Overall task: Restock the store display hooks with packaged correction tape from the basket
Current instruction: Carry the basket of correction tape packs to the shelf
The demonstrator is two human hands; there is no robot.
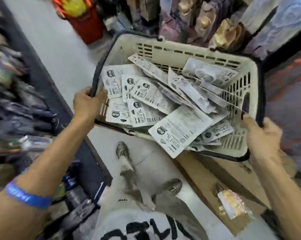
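Note:
A cream plastic basket (163, 54) with dark rim and handles is held up in front of me, tilted. Several packaged correction tapes (179, 132) lie loose inside it, printed backs up, one hanging over the near edge. My left hand (87, 103) grips the basket's left rim and dark handle. My right hand (262, 134) grips the right rim near the near corner. No display hooks are clearly seen; the view is blurred.
A cardboard box (220, 175) lies on the floor under the basket's right side. Shelves of packed goods (13, 104) line the left; hanging goods (206, 23) stand behind the basket. A red bucket (87, 25) sits at the back. My feet stand on the pale floor (155, 163).

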